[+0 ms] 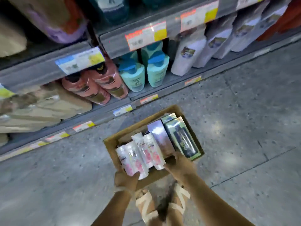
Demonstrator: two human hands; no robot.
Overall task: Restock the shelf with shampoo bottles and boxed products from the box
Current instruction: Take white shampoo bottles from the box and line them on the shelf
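Observation:
An open cardboard box (114,141) is held over the floor in front of the shelf. Inside lie several white and pink shampoo bottles (143,152), a purple boxed product (160,136) and a green boxed product (182,137). My left hand (125,179) grips the box's near left corner, its thumb over a bottle's end. My right hand (180,165) grips the near right edge. The bottom shelf (162,88) carries pink bottles (96,85), teal bottles (146,72) and white bottles (187,57).
Price tags (146,36) run along the grey shelf rails. Tan packages (37,106) fill the lower left shelf. The grey concrete floor (244,111) spreads to the right. My sandalled feet (162,207) stand below the box.

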